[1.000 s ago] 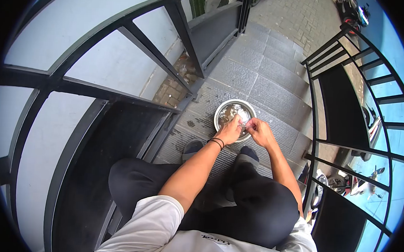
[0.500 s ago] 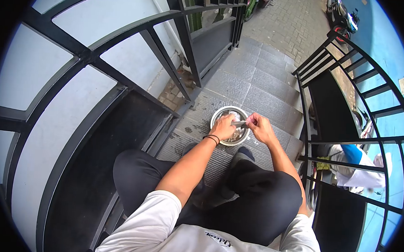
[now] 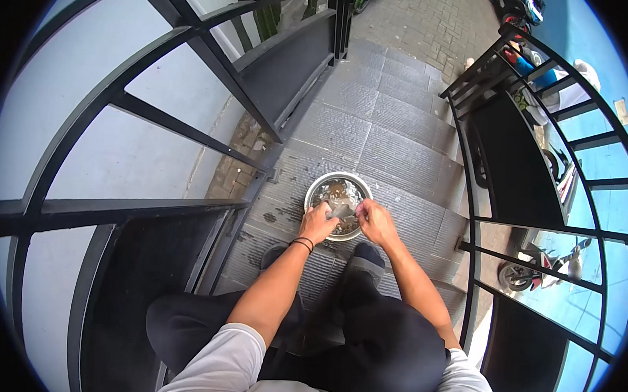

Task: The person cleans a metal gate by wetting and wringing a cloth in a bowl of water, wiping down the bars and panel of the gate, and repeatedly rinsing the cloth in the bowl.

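A round metal bowl (image 3: 310,198) with water and pale bits inside stands on the step in front of my feet. Over its near part, my left hand (image 3: 318,223) is closed on one end of a small, flat grey piece (image 3: 344,211); its exact kind is not clear. Opposite it, at the bowl's right rim, my right hand (image 3: 375,222) pinches the other end with thumb and fingers. The piece spans the space between both hands, above the bowl's contents.
Tiled steps (image 3: 373,121) descend to a brick-paved lane (image 3: 426,26). Black metal railings (image 3: 195,30) flank the stairs on both sides. Beyond the right railing are a parked motorbike (image 3: 521,276) and a person (image 3: 574,88). Wet spots mark the step left of the bowl.
The view has shifted, so the bowl and hands appear lower and further left. The grey piece now shows more of its flat side. Beyond the railing, the person has moved up the view.
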